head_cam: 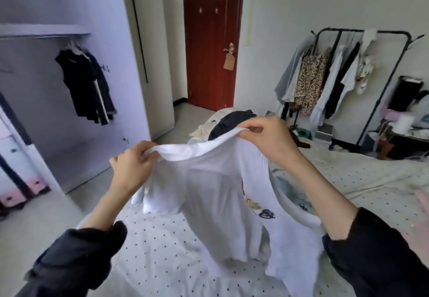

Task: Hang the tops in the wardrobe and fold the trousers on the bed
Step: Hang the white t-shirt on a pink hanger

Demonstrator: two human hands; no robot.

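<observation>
I have the white cotton T-shirt with a small printed picture on its front [222,194] lifted above the polka-dot bedsheet of the bed [162,245], stretched between both hands. My left hand [133,164] has its fingers curled round a bunched edge of the cloth, and my right hand [267,137] pinches the same edge further along and a little higher. Neither hand has anything else in it.

The held edge runs from lower left to upper right, across my view, and the body of the shirt hangs down from it toward me, so its long axis is close to vertical, tilted slightly to the right. The loose lower part trails onto the bed. I cannot tell whether I am holding the hem or the shoulders, since the cloth is crumpled at my fingers.

What worries me is that no hanger is in my hands. If I carry the shirt to the open white wardrobe [69,87] on the left, where dark tops on hangers [86,85] already hang, I may have to free a hand, and the shirt could slump or drag. If I have it upside down, it must be turned first. The pile of dark and beige clothes at the far end of the bed [222,124] is yet to be sorted.
</observation>
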